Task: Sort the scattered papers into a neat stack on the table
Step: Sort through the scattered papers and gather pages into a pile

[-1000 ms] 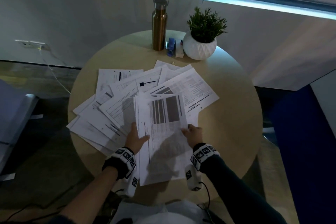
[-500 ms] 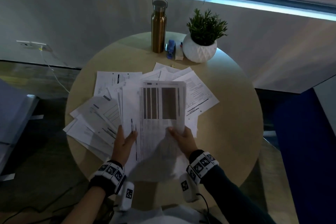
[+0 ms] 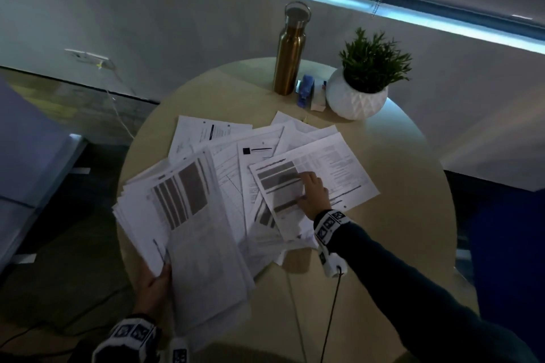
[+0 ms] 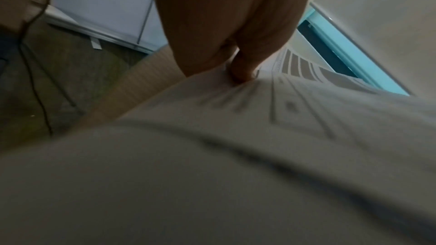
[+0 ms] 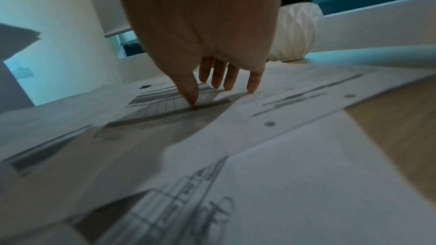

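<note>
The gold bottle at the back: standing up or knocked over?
Upright. The gold bottle stands on the table, cap on top, beside the potted plant.

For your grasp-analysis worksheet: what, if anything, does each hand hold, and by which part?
The left hand grips the gathered paper stack at its near left edge. The right hand holds nothing; its straight fingertips press a loose sheet.
</note>
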### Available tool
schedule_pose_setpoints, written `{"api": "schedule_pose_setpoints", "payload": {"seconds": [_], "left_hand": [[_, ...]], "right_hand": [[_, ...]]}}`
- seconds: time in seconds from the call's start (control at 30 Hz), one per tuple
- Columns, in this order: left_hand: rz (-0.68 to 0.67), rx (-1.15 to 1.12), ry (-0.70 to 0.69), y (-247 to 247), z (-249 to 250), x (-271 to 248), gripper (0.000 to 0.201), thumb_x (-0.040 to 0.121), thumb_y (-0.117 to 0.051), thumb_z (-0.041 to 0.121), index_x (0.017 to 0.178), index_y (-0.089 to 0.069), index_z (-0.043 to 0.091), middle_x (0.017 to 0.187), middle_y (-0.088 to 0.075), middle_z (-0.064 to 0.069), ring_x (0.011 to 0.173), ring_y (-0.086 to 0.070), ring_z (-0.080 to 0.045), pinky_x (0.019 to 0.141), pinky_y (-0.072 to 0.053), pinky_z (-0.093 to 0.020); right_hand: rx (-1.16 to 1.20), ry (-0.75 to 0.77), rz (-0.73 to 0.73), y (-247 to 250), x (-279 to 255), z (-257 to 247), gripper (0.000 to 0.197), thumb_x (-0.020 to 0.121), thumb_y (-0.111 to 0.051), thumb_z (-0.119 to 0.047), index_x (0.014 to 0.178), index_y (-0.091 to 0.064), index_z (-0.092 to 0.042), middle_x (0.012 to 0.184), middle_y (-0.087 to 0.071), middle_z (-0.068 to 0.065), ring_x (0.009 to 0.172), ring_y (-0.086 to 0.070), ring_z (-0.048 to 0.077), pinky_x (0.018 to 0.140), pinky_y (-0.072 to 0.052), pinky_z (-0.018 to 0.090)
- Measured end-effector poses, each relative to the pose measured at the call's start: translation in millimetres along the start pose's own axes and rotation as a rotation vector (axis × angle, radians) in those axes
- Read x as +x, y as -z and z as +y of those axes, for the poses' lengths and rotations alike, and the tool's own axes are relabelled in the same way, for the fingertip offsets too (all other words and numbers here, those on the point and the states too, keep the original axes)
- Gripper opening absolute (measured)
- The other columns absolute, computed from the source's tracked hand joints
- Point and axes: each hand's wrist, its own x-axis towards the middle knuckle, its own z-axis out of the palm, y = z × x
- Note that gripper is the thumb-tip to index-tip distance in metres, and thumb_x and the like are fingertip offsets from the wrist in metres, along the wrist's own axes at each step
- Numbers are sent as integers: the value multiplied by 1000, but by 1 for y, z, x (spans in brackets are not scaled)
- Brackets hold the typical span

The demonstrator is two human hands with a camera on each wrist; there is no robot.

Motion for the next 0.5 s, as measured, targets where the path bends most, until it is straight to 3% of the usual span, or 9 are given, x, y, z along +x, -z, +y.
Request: {"api": "schedule_pose_setpoints", "payload": {"seconds": [0.07, 0.13, 0.23, 0.33, 0.43, 0.5], "left_hand": [[0, -53, -15, 3, 0, -3, 46, 95, -46, 32, 139, -36, 23, 139, -43, 0, 127, -40, -23, 113, -27, -46], [20, -78, -4, 5, -5, -2, 44, 93, -50, 36, 136, -42, 29, 140, -47, -2, 126, -44, -26, 109, -32, -51], [63, -61, -11, 3, -10, -2, 43, 88, -55, 38, 129, -47, 26, 135, -51, -7, 123, -49, -33, 101, -39, -50], [67, -132, 6, -3, 0, -8, 50, 94, -50, 16, 141, -32, 19, 133, -44, -5, 123, -44, -30, 100, -37, -47], [34, -168, 37, -3, 5, -11, 51, 94, -50, 18, 141, -31, 23, 143, -41, -9, 127, -42, -35, 105, -35, -53], [49, -135, 44, -1, 1, -7, 51, 94, -51, 22, 141, -32, 26, 143, -43, -10, 127, -43, -36, 105, -36, -53]], "right_hand": [[-22, -13, 79, -7, 10, -2, 45, 86, -49, -8, 130, -41, -14, 136, -39, 9, 121, -38, 31, 96, -34, 45], [-79, -23, 111, -8, 23, -2, 42, 87, -44, -8, 129, -41, -13, 135, -39, 10, 119, -38, 31, 93, -35, 45], [-101, 0, 51, 7, 47, -2, 47, 86, -53, -14, 131, -40, -16, 138, -35, 9, 123, -36, 32, 96, -34, 48], [-183, 66, -53, 33, 76, 1, 74, 76, -73, -23, 138, -32, -16, 147, -28, 7, 133, -30, 29, 108, -28, 49], [-328, 90, -230, 51, 101, 1, 104, 65, -82, -33, 145, -18, -13, 153, -21, 7, 143, -16, 26, 118, -6, 51], [-390, 118, -279, 56, 110, -1, 111, 56, -86, -36, 144, -22, -13, 150, -25, 8, 141, -18, 26, 116, -1, 55]]}}
